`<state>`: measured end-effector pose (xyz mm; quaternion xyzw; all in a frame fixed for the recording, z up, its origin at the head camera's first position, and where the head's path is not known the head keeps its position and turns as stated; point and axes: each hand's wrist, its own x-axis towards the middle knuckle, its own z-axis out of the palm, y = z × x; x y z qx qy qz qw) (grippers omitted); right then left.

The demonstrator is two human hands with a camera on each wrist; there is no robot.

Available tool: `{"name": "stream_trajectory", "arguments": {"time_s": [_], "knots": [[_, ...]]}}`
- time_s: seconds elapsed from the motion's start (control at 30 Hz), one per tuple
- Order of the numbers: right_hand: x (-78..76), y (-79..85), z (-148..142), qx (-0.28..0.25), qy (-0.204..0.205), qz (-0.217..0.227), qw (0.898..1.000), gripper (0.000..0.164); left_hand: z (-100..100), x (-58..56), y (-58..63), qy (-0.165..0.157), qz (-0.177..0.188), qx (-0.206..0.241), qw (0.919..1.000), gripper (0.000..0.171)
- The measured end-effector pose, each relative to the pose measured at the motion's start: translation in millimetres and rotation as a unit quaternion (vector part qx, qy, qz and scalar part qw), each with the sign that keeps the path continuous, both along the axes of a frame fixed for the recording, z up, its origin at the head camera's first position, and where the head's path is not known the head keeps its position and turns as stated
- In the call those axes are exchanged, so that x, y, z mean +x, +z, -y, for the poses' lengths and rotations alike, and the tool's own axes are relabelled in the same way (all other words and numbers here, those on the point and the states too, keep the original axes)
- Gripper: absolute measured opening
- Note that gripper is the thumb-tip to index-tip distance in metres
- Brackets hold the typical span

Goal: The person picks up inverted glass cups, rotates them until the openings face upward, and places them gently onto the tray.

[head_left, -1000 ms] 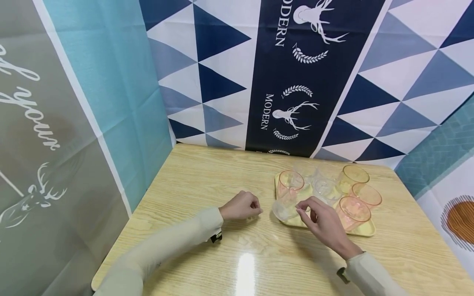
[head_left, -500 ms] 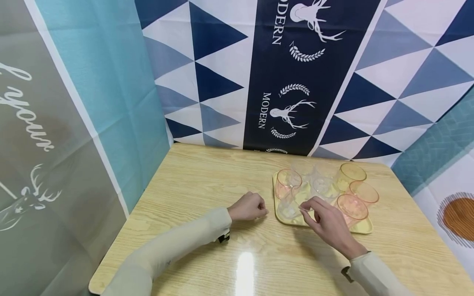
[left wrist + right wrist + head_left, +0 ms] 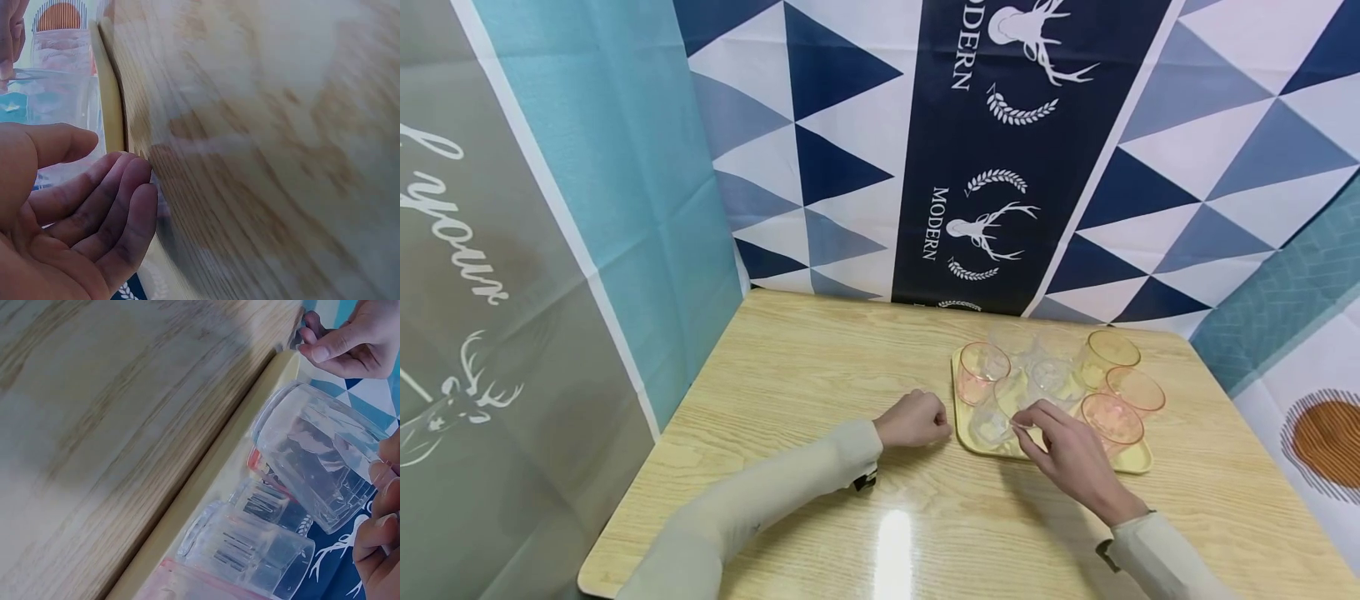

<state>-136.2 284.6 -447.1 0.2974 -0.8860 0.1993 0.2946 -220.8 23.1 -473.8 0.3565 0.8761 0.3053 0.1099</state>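
My right hand [image 3: 1063, 454] pinches the rim of a clear plastic cup [image 3: 992, 417] between thumb and fingers. The cup is tilted over the front left part of a pale yellow tray [image 3: 1138, 461]; in the right wrist view this clear cup [image 3: 312, 450] has its thick base towards the tray edge. Just outside the tray's left side rests my left hand [image 3: 913, 421], fingers loosely curled and holding nothing. In the left wrist view, the fingertips of the left hand [image 3: 81, 219] come right beside the tray rim [image 3: 111, 100].
Behind the held cup a pink cup [image 3: 981, 371] stands on the tray. More clear cups [image 3: 1052, 379] fill its middle. Two pink ones, a front pink cup [image 3: 1112, 421] and a rear pink cup [image 3: 1142, 390], and a yellow cup [image 3: 1097, 367] stand on the right. A patterned curtain [image 3: 827, 167] hangs behind the table.
The clear cup in my right hand has moved rightwards from the tray's left edge to over the tray. My left hand has slid right, up to the tray's side.
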Motion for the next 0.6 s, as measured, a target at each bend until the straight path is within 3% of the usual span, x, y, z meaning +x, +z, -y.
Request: {"name": "stream_trajectory", "arguments": {"time_s": [0.3,0.6], "knots": [[0.0,-0.6,-3.5,0.011,-0.005,-0.024,1.0,0.023,-16.2,0.3,-4.7,-0.001,-0.008,-0.007,0.9999,0.054],[-2.7,-0.2,-7.7,0.032,0.0,-0.036,0.999,0.021,-25.5,-3.0,-14.0,0.014,-0.023,-0.01,0.9996,0.057]]}}
